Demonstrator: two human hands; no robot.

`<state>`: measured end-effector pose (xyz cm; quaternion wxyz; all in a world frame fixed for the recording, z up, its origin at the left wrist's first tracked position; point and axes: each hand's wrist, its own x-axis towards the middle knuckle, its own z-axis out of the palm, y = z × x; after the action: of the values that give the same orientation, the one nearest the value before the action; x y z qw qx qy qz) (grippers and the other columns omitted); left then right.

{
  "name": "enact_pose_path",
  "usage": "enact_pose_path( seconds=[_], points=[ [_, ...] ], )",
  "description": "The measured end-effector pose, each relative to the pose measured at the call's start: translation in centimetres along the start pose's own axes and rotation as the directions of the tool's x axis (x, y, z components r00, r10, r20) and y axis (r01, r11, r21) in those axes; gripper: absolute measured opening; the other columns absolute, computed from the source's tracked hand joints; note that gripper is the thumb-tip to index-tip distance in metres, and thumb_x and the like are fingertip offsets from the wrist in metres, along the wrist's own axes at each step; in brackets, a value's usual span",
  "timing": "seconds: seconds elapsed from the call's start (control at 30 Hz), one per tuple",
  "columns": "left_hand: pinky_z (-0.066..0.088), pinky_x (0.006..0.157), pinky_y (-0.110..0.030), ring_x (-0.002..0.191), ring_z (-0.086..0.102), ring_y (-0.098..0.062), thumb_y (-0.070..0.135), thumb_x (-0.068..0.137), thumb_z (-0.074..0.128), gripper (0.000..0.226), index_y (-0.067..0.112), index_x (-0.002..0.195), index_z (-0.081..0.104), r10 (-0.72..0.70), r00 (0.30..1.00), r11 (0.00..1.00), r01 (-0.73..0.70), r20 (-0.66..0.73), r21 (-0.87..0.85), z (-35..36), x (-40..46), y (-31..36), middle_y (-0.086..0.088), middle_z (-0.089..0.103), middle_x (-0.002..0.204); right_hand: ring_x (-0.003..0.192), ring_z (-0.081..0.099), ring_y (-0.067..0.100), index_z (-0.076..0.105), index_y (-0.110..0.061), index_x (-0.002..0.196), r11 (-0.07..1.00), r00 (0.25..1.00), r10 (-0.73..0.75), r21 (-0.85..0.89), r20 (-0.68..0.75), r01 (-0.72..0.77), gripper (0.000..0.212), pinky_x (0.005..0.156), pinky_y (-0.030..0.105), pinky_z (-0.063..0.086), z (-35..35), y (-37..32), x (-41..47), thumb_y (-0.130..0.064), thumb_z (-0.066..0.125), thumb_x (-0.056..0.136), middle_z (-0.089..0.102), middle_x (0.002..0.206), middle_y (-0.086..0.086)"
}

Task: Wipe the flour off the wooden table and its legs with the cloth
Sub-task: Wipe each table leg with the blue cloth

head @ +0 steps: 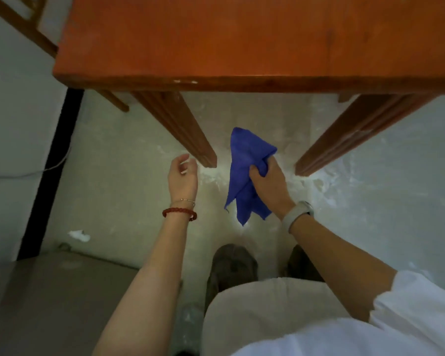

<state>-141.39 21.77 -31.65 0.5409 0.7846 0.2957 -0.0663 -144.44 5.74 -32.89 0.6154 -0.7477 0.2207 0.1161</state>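
The orange-brown wooden table (242,42) fills the top of the head view, with small white flecks on its front edge. Two of its legs run down toward the floor: the left leg (180,127) and the right leg (355,134). Between them my right hand (269,182) grips a crumpled blue cloth (244,173) that hangs loose above the floor. My left hand (183,173) hovers just left of the left leg's foot, fingers loosely curled and holding nothing.
White flour dusts the pale floor (129,176) around both leg feet. A wooden chair (21,24) stands at the top left. A black wall strip (49,176) runs down the left. A scrap of white paper (79,235) lies on the floor. My shoes (233,263) stand below.
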Motion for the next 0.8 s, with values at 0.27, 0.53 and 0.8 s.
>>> enact_pose_path(
  seconds=[0.27, 0.53, 0.8],
  points=[
    [0.033, 0.105, -0.029, 0.125, 0.035, -0.017, 0.025, 0.095, 0.042, 0.054, 0.017, 0.143, 0.018, 0.428, 0.856, 0.896, -0.443, -0.291, 0.015, 3.8, 11.9, -4.9, -0.008, 0.022, 0.146, 0.073, 0.053, 0.009, 0.041, -0.027, 0.094, 0.909, 0.910, -0.404, 0.074, -0.097, 0.411, 0.025, 0.070, 0.030, 0.043, 7.2, 3.4, 13.2, -0.008, 0.051, 0.083, 0.052, 0.080, -0.014],
    [0.025, 0.113, -0.032, 0.133, 0.030, -0.011, 0.039, 0.089, 0.026, 0.060, 0.017, 0.144, 0.017, 0.559, 0.735, 0.708, -0.664, -0.384, -0.240, 4.7, 17.9, -5.3, 0.003, 0.030, 0.144, 0.098, 0.050, 0.012, 0.042, 0.000, 0.120, 0.474, 0.507, -0.834, 0.186, -0.218, 0.860, 0.041, 0.087, 0.017, 0.039, 12.5, -4.0, 16.3, -0.019, 0.047, 0.084, 0.049, 0.120, 0.014],
    [0.034, 0.108, -0.043, 0.128, 0.040, -0.015, 0.034, 0.099, 0.025, 0.039, 0.028, 0.137, 0.032, 0.502, 0.830, 0.772, -0.556, -0.243, -0.306, 4.1, 19.2, -8.8, 0.003, 0.038, 0.142, 0.091, 0.059, 0.023, 0.054, -0.005, 0.106, 0.819, 0.815, -0.573, 0.022, 0.086, 0.573, 0.026, 0.079, 0.033, 0.045, 18.1, 9.7, 23.4, -0.020, 0.041, 0.088, 0.060, 0.103, 0.015]
  ],
)
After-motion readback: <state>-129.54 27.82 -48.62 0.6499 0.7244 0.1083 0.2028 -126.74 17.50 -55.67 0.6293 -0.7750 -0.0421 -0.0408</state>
